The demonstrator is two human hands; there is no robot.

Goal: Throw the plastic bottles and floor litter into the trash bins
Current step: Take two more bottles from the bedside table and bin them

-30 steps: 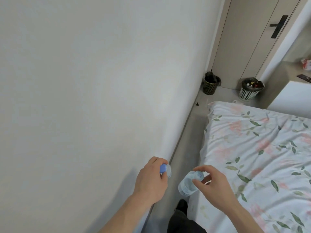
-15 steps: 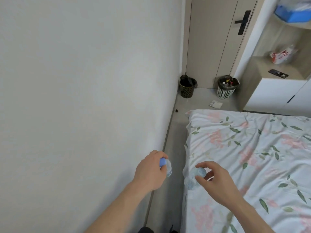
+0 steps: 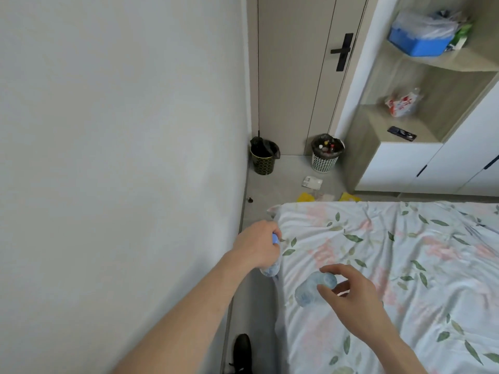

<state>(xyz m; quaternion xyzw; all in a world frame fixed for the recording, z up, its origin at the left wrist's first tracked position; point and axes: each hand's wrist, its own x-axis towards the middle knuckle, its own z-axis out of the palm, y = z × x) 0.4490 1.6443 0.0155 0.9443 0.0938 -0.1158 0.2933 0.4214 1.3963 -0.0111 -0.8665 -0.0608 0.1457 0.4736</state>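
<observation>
- Fingers of my left hand (image 3: 258,245) are curled round a clear plastic bottle with a blue cap (image 3: 270,268), cap up beside my thumb, its body hanging below my fist over the strip of floor (image 3: 280,190) between the wall and the bed (image 3: 391,265).
- Thumb and fingertips of my right hand (image 3: 351,295) pinch the neck end of a second clear plastic bottle (image 3: 310,290), held loosely, the other fingers spread; it hangs over the near left part of the bedspread.
- Head view, against a second ago: both grips are unchanged, but the bins have grown nearer and the foot edge of the bed has come into sight, so I have walked forward along the gap.
- Ahead, the black bin (image 3: 263,157) stands in the corner against the wall and the white lattice bin (image 3: 325,155), already holding some rubbish, stands at the door, the two apart.
- Newly revealed on the floor beyond the foot of the bed: a white wrapper (image 3: 312,182) near the white bin, and yellow scraps (image 3: 305,197) at the bed's edge.
- My judgement: the bottles go in first, a few more steps on; the litter waits until my hands are free.
</observation>
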